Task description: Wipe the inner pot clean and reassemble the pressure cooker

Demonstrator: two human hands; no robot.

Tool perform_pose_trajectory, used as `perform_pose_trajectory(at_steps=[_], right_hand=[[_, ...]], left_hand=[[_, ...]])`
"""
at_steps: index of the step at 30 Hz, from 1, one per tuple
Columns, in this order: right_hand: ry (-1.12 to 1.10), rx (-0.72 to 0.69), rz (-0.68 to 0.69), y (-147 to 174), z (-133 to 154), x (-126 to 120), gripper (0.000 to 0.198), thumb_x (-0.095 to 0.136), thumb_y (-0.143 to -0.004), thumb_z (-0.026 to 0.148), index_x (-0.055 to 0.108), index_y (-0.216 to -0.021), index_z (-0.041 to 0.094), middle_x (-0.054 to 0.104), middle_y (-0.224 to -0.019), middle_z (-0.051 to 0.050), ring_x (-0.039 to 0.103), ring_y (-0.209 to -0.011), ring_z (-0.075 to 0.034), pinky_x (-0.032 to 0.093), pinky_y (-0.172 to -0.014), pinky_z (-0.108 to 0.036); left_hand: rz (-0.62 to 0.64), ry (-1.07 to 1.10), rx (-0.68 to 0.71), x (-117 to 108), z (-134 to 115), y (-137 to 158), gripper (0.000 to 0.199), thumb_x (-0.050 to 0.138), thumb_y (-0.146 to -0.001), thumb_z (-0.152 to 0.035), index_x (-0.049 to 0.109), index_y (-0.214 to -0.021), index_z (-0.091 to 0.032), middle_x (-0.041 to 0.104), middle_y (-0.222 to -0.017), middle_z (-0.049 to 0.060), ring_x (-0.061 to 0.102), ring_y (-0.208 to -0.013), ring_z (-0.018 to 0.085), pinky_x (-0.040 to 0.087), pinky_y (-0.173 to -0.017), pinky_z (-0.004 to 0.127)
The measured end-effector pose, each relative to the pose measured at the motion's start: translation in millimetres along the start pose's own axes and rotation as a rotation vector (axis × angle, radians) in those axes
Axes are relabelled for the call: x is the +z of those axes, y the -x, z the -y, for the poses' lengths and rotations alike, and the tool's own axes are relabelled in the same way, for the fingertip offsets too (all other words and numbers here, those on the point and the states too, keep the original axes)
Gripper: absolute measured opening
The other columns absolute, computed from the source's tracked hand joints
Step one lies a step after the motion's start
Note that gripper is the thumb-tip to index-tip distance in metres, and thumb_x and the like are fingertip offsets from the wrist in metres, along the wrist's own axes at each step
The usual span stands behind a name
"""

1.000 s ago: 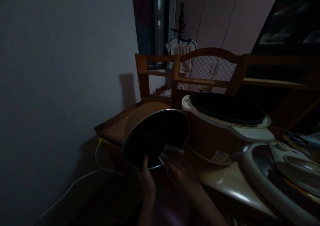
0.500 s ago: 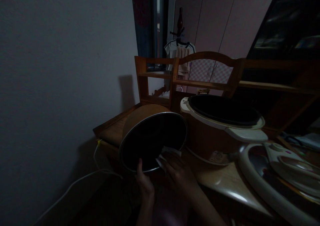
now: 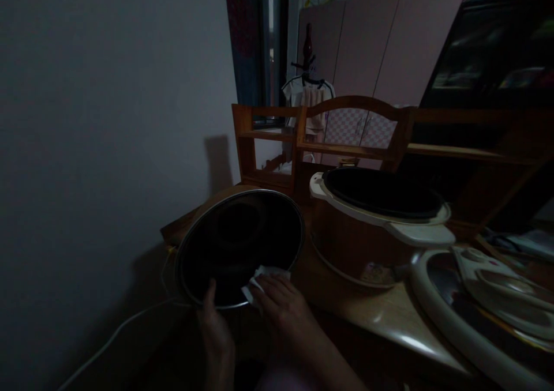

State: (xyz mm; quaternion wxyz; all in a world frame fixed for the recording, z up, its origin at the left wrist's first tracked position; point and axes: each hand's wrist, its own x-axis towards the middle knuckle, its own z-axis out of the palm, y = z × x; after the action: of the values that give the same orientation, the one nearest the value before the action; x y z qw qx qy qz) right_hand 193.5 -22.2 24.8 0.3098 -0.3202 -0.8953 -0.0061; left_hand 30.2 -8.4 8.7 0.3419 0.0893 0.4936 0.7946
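A round inner pot [image 3: 242,247] with a dark inside and a thin shiny rim lies tipped towards me at the table's near left edge. My left hand [image 3: 216,330] grips its lower rim, the thumb over the edge inside and the other fingers hidden beneath. Between the fingers of my right hand [image 3: 281,307] is a crumpled white tissue [image 3: 270,273], pressed at the rim's lower right. To the right stands a large cooker body [image 3: 346,238] with a pale collar and side handles, its top uncovered.
A cooker lid [image 3: 433,299] lies at the right on the wooden table [image 3: 389,316]. Behind rises a wooden shelf frame [image 3: 298,146]. A white wall [image 3: 108,120] bounds the left, with a white cable [image 3: 116,330] hanging below.
The pot has shifted left and turned so more of its inside faces me. Both hands have moved left with it, the tissue still in my right hand.
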Motion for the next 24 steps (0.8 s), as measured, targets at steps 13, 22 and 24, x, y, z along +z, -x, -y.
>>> perform_pose_trajectory(at_steps=[13, 22, 24], right_hand=[[0.069, -0.024, -0.086, -1.8, -19.7, 30.2, 0.042, 0.059, -0.099, 0.024, 0.05, -0.14, 0.021, 0.052, -0.144, -0.005, 0.045, -0.133, -0.021, 0.041, -0.109, -0.041], [0.088, -0.039, -0.095, -5.3, -20.0, 34.6, 0.041, 0.058, -0.1, 0.026, 0.049, -0.14, 0.022, 0.053, -0.143, -0.004, 0.047, -0.131, -0.02, 0.041, -0.107, -0.04], [0.093, -0.041, -0.104, -7.4, -18.5, 32.0, 0.039, 0.057, -0.1, 0.026, 0.051, -0.138, 0.022, 0.055, -0.142, -0.004, 0.048, -0.129, -0.02, 0.041, -0.106, -0.039]], left_hand=[[0.119, -0.025, 0.068, 6.2, -8.3, 3.0, 0.049, 0.075, -0.077, -0.043, 0.068, -0.121, -0.021, 0.064, -0.132, 0.006, 0.054, -0.129, 0.027, 0.034, -0.116, 0.049], [0.056, 0.0, -0.037, 18.1, -22.2, 15.0, 0.051, 0.075, -0.075, -0.047, 0.068, -0.12, -0.023, 0.067, -0.125, 0.006, 0.059, -0.12, 0.027, 0.041, -0.109, 0.049], [0.057, -0.009, -0.035, 18.9, -24.2, 17.4, 0.048, 0.075, -0.076, -0.046, 0.069, -0.117, -0.023, 0.067, -0.124, 0.005, 0.058, -0.12, 0.025, 0.042, -0.109, 0.047]])
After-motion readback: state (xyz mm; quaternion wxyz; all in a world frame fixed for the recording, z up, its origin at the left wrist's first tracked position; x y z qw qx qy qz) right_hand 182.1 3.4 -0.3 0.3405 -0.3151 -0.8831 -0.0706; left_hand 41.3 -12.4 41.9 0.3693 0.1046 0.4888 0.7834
